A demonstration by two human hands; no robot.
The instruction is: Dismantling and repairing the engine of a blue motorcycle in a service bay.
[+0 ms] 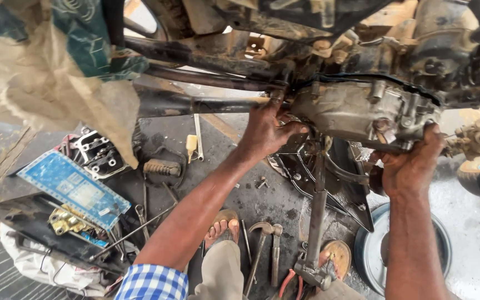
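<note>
— Lots of things lie on the ground on our left: a blue flat box [73, 189] sits on a dark tray, with a gold metal part [66, 221] beside it and a black engine part [96, 153] just behind. We think they lie there so we can reach them fast.

— Yes, and the long thin tools [140, 225] lie next to them, near our sandal foot [221, 226]. What about the hammer [261, 244]?

— It lies flat on the floor between our feet, close to us but not in our way.

— Now our left hand [265, 130]. Where is it?

— It is up at the left end of the grey engine case [356, 108], right where the dirty frame tubes [206, 78] meet it. The fingers curl onto the edge of the case. We think it grips there to keep that end from dropping.

— And the tall metal bar [318, 205]?

— It stands almost straight up under the case, with its foot on the floor. To us it looks like a prop for the heavy part.

— Then our right hand [409, 164]?

— It is under the right end of the case, fingers closed up around the bottom corner. With one hand at each end, we hold the case level.

— So where is the case?

— Up off the ground, tucked under the bike frame, between our two hands. A round grey pan [445, 244] sits on the floor below, maybe for drips.
</note>
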